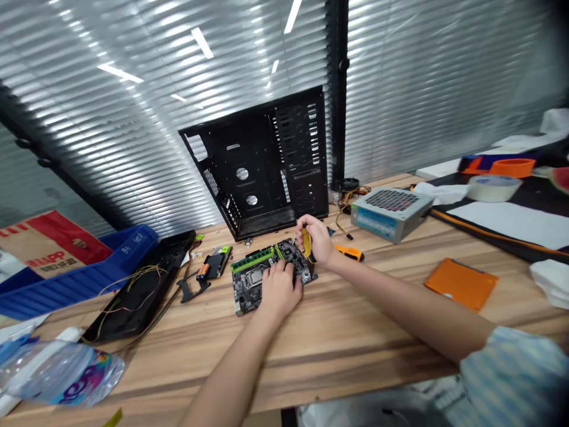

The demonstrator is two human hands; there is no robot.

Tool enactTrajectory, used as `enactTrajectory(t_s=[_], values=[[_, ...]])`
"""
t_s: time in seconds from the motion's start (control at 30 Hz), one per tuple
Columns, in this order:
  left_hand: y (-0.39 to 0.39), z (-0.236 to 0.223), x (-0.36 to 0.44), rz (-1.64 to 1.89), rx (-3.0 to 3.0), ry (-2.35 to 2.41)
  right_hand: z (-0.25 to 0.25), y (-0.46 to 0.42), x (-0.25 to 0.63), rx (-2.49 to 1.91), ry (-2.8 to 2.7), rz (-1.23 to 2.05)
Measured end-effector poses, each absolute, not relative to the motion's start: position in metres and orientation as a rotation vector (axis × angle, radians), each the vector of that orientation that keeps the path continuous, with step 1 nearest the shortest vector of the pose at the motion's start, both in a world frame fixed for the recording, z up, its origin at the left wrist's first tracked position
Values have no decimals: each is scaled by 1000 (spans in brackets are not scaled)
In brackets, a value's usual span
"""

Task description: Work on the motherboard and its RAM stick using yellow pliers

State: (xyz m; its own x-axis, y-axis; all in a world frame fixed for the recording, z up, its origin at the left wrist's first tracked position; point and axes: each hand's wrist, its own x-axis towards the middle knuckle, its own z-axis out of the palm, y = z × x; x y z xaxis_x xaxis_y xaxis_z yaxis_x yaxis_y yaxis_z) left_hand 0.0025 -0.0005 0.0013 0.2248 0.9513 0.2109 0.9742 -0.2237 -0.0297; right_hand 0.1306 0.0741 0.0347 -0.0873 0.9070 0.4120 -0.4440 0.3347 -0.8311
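The left hand (pixel 279 289) rested on a black motherboard (pixel 243 295), its fingers (pixel 288 270) slightly spread and curved down onto the board beside the central socket, gripping nothing that could be seen. The right hand (pixel 316 240) was above the board's far edge, its fingers (pixel 302 224) closed narrowly in a pinch on a yellow strip (pixel 306 244), whose exact kind was too small to tell. The motherboard lay flat on the wooden worktop (pixel 355 356), between the two hands and a black steel computer case frame (pixel 267 166) that stood tilted behind it. Two green RAM modules (pixel 253 259) sat along the board's near-left side. An orange-handled screwdriver (pixel 349 253) lay just right of the right hand, and a grey power supply (pixel 391 213) with loose yellow wires stood farther right. To the left of the board lay a small black bracket (pixel 193 289) and a black side panel (pixel 142 284) with thin wires across it. Beyond those were a blue plastic tray (pixel 75 273) and a clear plastic bag (pixel 62 373). An orange plate (pixel 461 284) lay on the worktop at right, and a roll of tape (pixel 493 188) lay farther back.
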Motion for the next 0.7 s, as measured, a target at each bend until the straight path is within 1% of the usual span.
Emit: enactTrajectory(t_s=[0.2, 0.43, 0.7], values=[[1, 0, 1, -239, -2358, -1849, 31, 81, 120, -589, -1335, 1089], [2, 1, 0, -239, -2389, -1854, 31, 85, 130, -509, -1261, 1244], [3, 1, -3, -233, -2401, -1849, 32, 82, 137, -447, -1298, 1240]])
